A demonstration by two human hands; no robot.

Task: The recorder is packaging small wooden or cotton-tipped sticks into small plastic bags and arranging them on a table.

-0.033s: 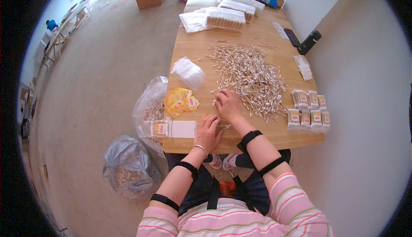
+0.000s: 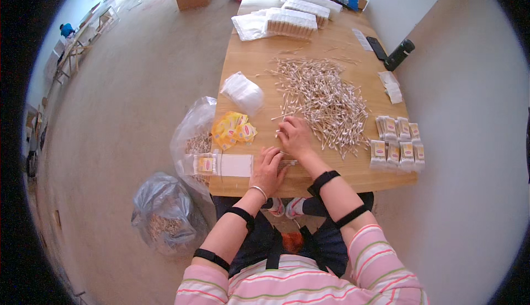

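A large loose pile of cotton swabs (image 2: 326,98) lies across the middle of the table. My right hand (image 2: 296,138) is at its near left edge, fingers curled down, with white swab tips showing by the fingertips. Nearer to me, my left hand (image 2: 269,168) rests on the tabletop with its fingers closed over a small bunch of swabs (image 2: 289,163), whose ends stick out to the right. Just left of that hand lies a white card (image 2: 237,166), beside a clear packet of swabs (image 2: 206,165) with a yellow label.
Yellow labels (image 2: 233,130) and clear plastic bags (image 2: 243,92) lie along the table's left side. Filled packets (image 2: 396,142) stand at the right. Bundled swabs (image 2: 290,22), a phone (image 2: 376,48) and a dark bottle (image 2: 398,55) are farther back. Plastic sacks (image 2: 168,214) are at the left.
My right hand has shifted very slightly toward me and to the right at the pile's edge. The left hand stays on its bunch of swabs.
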